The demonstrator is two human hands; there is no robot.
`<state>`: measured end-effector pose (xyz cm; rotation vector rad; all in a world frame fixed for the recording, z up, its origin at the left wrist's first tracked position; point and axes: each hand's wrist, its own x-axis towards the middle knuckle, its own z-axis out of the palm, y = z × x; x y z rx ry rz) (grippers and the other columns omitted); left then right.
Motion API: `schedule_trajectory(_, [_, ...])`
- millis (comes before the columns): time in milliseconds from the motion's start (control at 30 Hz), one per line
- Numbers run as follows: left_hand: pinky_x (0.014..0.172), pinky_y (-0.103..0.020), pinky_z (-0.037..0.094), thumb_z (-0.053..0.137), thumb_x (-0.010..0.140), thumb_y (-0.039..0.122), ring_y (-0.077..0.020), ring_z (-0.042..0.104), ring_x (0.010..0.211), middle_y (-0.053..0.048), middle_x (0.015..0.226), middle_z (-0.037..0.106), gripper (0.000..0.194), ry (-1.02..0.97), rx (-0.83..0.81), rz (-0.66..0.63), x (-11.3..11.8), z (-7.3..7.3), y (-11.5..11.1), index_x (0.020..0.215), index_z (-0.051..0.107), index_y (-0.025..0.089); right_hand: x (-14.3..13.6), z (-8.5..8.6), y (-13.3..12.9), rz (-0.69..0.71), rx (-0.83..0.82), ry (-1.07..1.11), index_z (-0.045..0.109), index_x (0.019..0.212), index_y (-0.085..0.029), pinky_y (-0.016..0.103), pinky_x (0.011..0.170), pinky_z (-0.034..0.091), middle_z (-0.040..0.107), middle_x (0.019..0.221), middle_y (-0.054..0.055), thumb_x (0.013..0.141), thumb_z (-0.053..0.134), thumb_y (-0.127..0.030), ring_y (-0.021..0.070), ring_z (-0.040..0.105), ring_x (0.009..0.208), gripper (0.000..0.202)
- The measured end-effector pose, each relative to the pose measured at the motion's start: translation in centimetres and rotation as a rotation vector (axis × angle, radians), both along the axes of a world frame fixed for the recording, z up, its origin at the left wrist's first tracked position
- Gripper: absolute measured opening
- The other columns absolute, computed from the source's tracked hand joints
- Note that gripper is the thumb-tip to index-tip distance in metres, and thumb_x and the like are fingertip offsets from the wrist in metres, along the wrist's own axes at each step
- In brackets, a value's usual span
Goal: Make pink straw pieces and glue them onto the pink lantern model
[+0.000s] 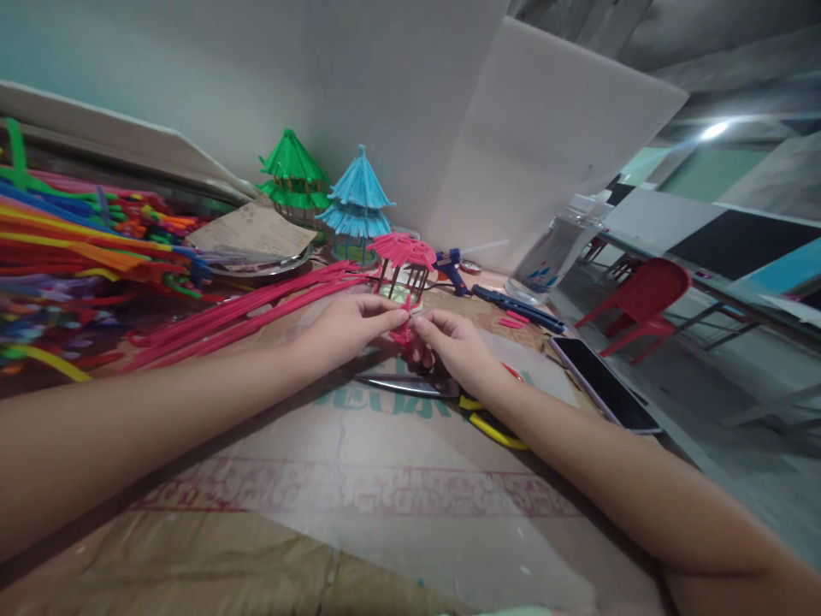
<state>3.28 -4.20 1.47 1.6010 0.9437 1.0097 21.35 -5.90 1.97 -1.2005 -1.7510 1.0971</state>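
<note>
Between my two hands is a small bundle of pink pipe cleaners [403,332]. My left hand [350,323] pinches it from the left, thumb and forefinger together. From the other side, my right hand [457,342] closes its fingertips on the same bundle. Just behind them stands a small pavilion model with a pink roof [403,250] on brown posts. Below my hands lie scissors [410,385] with black and yellow handles, partly under my right wrist. Long pink pipe cleaners [237,321] stretch across the table on the left.
A green pavilion [293,167] and a blue pavilion [359,201] stand at the back. Heaped colourful pipe cleaners [83,248] fill the left. On the right are a blue glue gun [452,272], a dark blue long tool [519,310], a large clear bottle [555,252] and a phone [603,385].
</note>
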Motion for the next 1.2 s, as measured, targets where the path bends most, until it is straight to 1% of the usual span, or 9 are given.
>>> schedule_trajectory(100, [0.062, -0.023, 0.052, 0.065, 0.08, 0.044, -0.0171, 0.069, 0.072, -0.004, 0.082, 0.073, 0.028, -0.016, -0.052, 0.004, 0.0, 0.1, -0.1, 0.084, 0.069, 0.017, -0.1, 0.0, 0.0, 0.001, 0.002, 0.024, 0.052, 0.078, -0.019, 0.019, 0.044, 0.036, 0.057, 0.056, -0.003, 0.088, 0.053, -0.045, 0.008, 0.048, 0.047, 0.028])
schedule_trajectory(367, [0.059, -0.021, 0.049, 0.064, 0.081, 0.039, -0.0146, 0.067, 0.066, -0.002, 0.076, 0.071, 0.024, 0.031, -0.04, 0.038, 0.3, 0.7, -0.5, 0.079, 0.069, 0.016, -0.1, -0.3, 0.2, 0.015, 0.002, 0.019, 0.046, 0.078, -0.02, 0.019, 0.044, 0.036, 0.056, 0.056, -0.006, 0.084, 0.059, -0.043, 0.0081, 0.048, 0.046, 0.027])
schedule_trajectory(500, [0.054, -0.018, 0.046, 0.064, 0.08, 0.039, -0.0127, 0.064, 0.064, -0.002, 0.074, 0.07, 0.024, 0.061, -0.004, 0.029, 0.2, 0.3, -0.3, 0.08, 0.07, 0.016, -0.2, -0.6, 0.1, 0.022, 0.132, -0.038, 0.043, 0.08, -0.022, 0.022, 0.049, 0.038, 0.055, 0.063, -0.006, 0.08, 0.065, -0.036, 0.0093, 0.051, 0.053, 0.026])
schedule_trajectory(633, [0.045, -0.017, 0.039, 0.061, 0.082, 0.04, -0.0119, 0.061, 0.057, -0.001, 0.069, 0.069, 0.025, 0.087, -0.028, -0.035, 0.0, 0.1, -0.3, 0.084, 0.069, 0.017, -0.2, -0.5, -0.3, -0.01, 0.287, -0.202, 0.041, 0.078, -0.022, 0.023, 0.052, 0.034, 0.05, 0.066, -0.006, 0.077, 0.067, -0.034, 0.0095, 0.046, 0.056, 0.029])
schedule_trajectory(733, [0.048, -0.018, 0.042, 0.061, 0.083, 0.039, -0.0127, 0.062, 0.058, -0.001, 0.068, 0.069, 0.023, 0.068, -0.03, -0.104, 0.0, 0.1, -0.4, 0.083, 0.069, 0.017, -0.1, -0.4, -0.4, -0.042, 0.351, -0.302, 0.04, 0.076, -0.022, 0.024, 0.051, 0.031, 0.048, 0.065, -0.006, 0.078, 0.066, -0.032, 0.01, 0.044, 0.056, 0.028])
schedule_trajectory(833, [0.055, -0.02, 0.047, 0.062, 0.082, 0.035, -0.013, 0.064, 0.062, -0.001, 0.072, 0.07, 0.019, 0.037, -0.013, -0.152, 0.1, 0.1, -0.4, 0.083, 0.069, 0.017, 0.0, -0.5, -0.3, -0.053, 0.367, -0.311, 0.039, 0.076, -0.022, 0.024, 0.052, 0.031, 0.047, 0.065, -0.006, 0.079, 0.064, -0.03, 0.0102, 0.043, 0.056, 0.027])
schedule_trajectory(967, [0.059, -0.021, 0.049, 0.063, 0.081, 0.032, -0.0137, 0.065, 0.067, -0.002, 0.078, 0.071, 0.018, 0.035, 0.007, -0.155, 0.2, 0.1, -0.4, 0.085, 0.07, 0.016, 0.1, -0.6, -0.2, -0.038, 0.363, -0.312, 0.039, 0.077, -0.022, 0.024, 0.053, 0.032, 0.048, 0.066, -0.006, 0.079, 0.062, -0.028, 0.01, 0.043, 0.056, 0.024])
schedule_trajectory(1067, [0.058, -0.02, 0.048, 0.063, 0.081, 0.031, -0.0128, 0.064, 0.065, -0.001, 0.075, 0.07, 0.016, 0.024, 0.016, -0.135, 0.2, 0.0, -0.4, 0.084, 0.07, 0.016, 0.3, 0.2, -0.5, -0.005, 0.341, -0.349, 0.041, 0.08, -0.022, 0.024, 0.053, 0.033, 0.05, 0.067, -0.006, 0.079, 0.065, -0.033, 0.0101, 0.045, 0.056, 0.027])
schedule_trajectory(1200, [0.058, -0.021, 0.049, 0.064, 0.081, 0.031, -0.0127, 0.065, 0.064, -0.002, 0.075, 0.07, 0.015, -0.03, -0.049, -0.154, 0.4, 0.0, -0.6, 0.082, 0.068, 0.016, 1.3, 2.7, -1.6, 0.081, 0.356, -0.543, 0.049, 0.09, -0.022, 0.024, 0.055, 0.035, 0.059, 0.077, -0.002, 0.082, 0.063, -0.034, 0.0125, 0.052, 0.064, 0.021])
